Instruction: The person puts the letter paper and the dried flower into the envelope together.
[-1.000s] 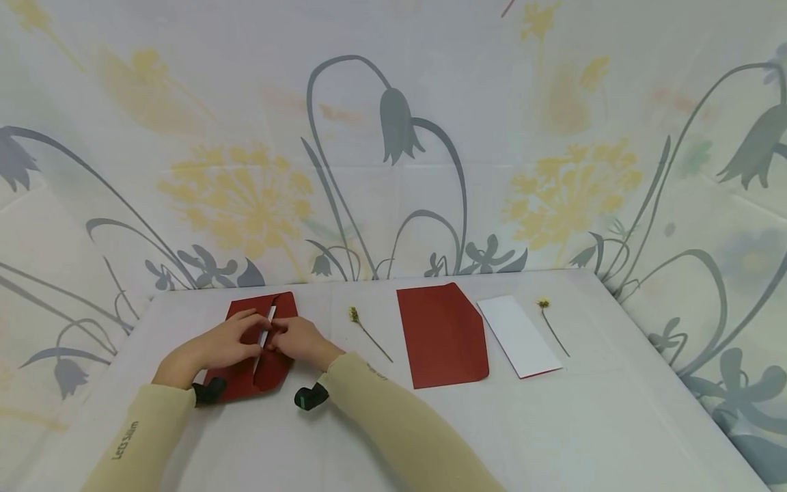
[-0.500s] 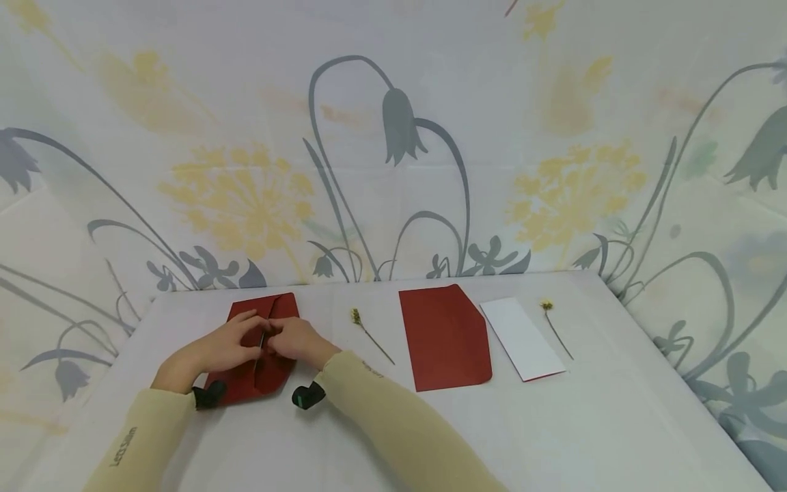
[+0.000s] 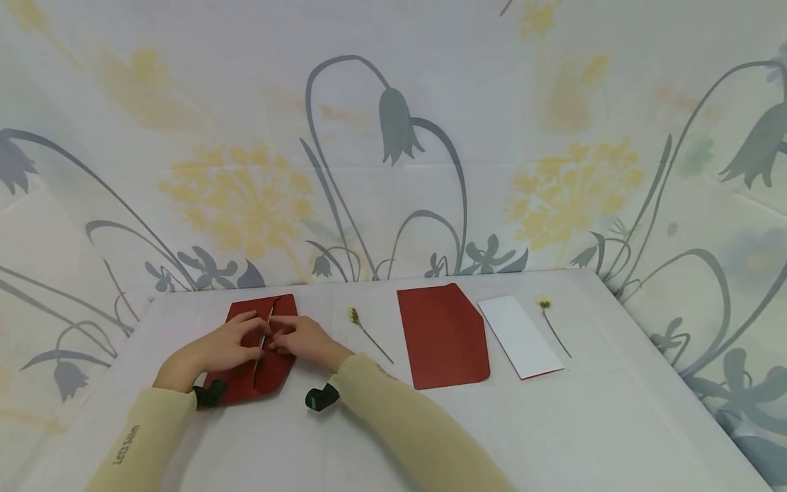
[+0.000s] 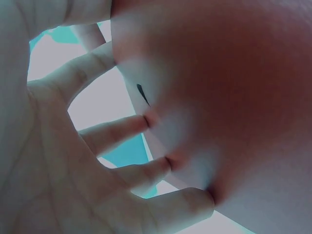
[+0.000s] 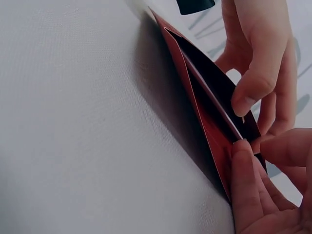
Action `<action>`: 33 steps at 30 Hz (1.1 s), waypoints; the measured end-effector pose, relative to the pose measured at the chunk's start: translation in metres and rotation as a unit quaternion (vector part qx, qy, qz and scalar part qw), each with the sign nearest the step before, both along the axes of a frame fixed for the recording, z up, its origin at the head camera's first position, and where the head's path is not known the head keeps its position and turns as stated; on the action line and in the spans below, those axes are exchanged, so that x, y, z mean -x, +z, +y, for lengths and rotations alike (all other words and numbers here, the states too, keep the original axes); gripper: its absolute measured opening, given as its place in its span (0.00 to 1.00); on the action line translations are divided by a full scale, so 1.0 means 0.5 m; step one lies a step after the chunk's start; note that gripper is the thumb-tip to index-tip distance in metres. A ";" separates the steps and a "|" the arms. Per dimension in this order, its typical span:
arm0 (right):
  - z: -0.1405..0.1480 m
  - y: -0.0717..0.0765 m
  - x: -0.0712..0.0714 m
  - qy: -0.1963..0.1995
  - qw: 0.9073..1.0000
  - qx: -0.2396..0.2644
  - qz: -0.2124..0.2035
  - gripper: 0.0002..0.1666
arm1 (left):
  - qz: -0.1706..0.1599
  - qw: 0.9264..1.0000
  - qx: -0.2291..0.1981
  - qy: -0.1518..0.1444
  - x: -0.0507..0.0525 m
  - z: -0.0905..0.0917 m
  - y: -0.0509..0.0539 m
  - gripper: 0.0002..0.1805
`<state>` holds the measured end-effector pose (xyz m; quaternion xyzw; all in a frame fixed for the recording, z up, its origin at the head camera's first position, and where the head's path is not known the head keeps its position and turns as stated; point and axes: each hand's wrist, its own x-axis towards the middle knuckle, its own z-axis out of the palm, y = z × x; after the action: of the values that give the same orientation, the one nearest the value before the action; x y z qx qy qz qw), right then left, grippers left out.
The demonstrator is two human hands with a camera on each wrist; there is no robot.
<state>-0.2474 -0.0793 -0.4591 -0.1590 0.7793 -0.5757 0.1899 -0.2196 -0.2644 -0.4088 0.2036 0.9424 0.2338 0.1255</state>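
A red envelope [image 3: 242,378] lies on the left part of the white table with its mouth towards the right. Inside it sits a white card [image 5: 209,92], its edge showing along the parted mouth in the right wrist view. My left hand [image 3: 227,342] rests on the envelope, fingertips pressing its upper face with the fingers fairly straight, as the left wrist view [image 4: 146,180] also shows. At the mouth, my right hand [image 3: 307,339] pinches the card's edge between thumb and fingers. The fingers partly cover the card.
Right of the hands lies a dried yellow flower [image 3: 369,333] on a thin stem. Further right are a second red envelope [image 3: 443,338], a folded white card [image 3: 519,335] and another dried flower [image 3: 555,326]. A patterned cloth [image 3: 393,205] hangs behind the table [image 3: 584,437].
The white card's strip at the mouth narrowed half a second ago and shows slightly more now. My right wrist has shifted a little to the right; the left hand stays in place.
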 end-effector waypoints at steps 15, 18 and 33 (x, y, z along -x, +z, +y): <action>0.050 0.024 0.003 0.018 0.999 0.029 0.018 0.28 | 0.027 1.000 0.007 -0.008 0.010 -0.002 -0.006 0.14; 0.066 0.032 0.000 0.016 0.999 0.026 0.027 0.28 | 0.026 1.000 0.007 -0.007 0.010 -0.004 -0.010 0.14; 0.163 0.063 -0.002 -0.010 0.994 -0.027 0.103 0.22 | 0.032 0.999 -0.002 -0.011 0.004 -0.002 -0.005 0.15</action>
<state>-0.2464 0.0024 -0.4276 -0.2045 0.8114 -0.5371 0.1066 -0.2217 -0.2655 -0.4114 0.2221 0.9431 0.2275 0.0972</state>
